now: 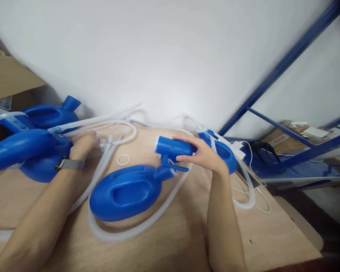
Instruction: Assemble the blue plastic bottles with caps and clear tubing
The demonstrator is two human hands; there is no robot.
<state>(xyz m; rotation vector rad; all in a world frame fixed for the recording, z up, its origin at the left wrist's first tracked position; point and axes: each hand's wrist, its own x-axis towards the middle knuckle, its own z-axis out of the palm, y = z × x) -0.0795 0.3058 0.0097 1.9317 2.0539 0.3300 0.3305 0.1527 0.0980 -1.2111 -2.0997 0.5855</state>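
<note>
My right hand [202, 151] is closed around a blue cylindrical urinal cup [172, 146] with a pale rim and a flat blue lever beneath it. The cup sits just above the neck of a blue urinal bottle [126, 192] lying on its side; I cannot tell whether the two are joined. A white hose [155, 217] curves around this bottle. My left hand [83, 145], below which a watch is worn, reaches beside another blue bottle [42, 162] at the left. Its fingers are mostly hidden, near some clear plastic [103, 144].
A white ring [123, 159] lies on the wooden table [164, 249]. Another blue bottle [51, 115] stands at the back left by a cardboard box [11, 77]. More blue parts [226, 155], cables and a power strip [239, 151] are at right, beside a blue metal frame [283, 75].
</note>
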